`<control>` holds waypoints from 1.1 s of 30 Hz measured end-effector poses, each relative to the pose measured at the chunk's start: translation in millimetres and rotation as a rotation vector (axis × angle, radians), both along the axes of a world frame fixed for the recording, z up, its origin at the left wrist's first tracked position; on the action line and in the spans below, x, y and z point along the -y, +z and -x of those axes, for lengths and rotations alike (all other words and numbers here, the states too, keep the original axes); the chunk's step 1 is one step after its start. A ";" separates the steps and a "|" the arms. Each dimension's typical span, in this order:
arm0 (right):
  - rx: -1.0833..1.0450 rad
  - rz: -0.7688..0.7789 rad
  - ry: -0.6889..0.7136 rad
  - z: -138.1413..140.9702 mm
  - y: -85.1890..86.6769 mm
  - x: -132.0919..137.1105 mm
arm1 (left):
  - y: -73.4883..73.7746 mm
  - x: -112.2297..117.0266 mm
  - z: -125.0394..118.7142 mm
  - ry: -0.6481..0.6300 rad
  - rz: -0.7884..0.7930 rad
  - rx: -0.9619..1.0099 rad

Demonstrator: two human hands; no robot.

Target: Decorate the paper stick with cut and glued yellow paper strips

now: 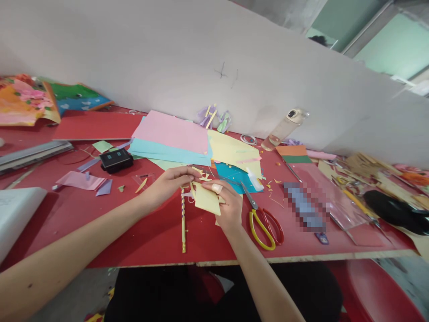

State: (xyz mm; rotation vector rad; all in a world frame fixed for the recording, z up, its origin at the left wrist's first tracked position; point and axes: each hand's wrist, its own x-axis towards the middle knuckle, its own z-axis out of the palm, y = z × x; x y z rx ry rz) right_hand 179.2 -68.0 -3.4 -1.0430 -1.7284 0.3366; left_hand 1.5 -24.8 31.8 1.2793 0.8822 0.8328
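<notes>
Both hands meet over the red table [140,232] near its front edge. My right hand [228,205] is closed on a pale yellow piece of paper [206,199], pinching it between thumb and fingers. My left hand [170,181] pinches the upper left edge of the same paper with its fingertips. A striped pencil [183,219] lies on the table right under the hands, pointing toward me. Small yellow paper scraps lie around the hands.
Red-and-yellow scissors [264,223] lie right of my right hand, a small glue bottle [254,179] beyond them. Stacked pink, blue and yellow sheets [174,134] lie behind. A black box [115,159], a clear bottle [281,129], and craft clutter sit at the far right.
</notes>
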 end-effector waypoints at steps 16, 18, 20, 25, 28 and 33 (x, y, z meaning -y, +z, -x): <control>0.062 -0.113 0.044 1.7 1.8 -1.2 | -5.0 -1.1 1.2 0.031 0.028 0.096; 0.062 -0.114 0.046 2.1 2.6 -1.0 | -3.8 -0.9 1.1 0.046 0.026 0.091; 0.071 -0.125 0.059 2.2 2.7 -1.3 | -1.8 -0.4 1.3 0.043 0.020 0.077; 0.091 -0.115 0.163 0.3 3.9 -1.4 | 0.4 -0.5 3.1 0.026 -0.020 0.033; 0.030 -0.021 0.157 0.4 5.6 0.0 | -0.6 -1.5 3.8 0.020 -0.053 0.009; -0.013 0.175 0.039 5.4 5.4 0.5 | -2.4 -2.8 3.8 -0.014 -0.122 -0.011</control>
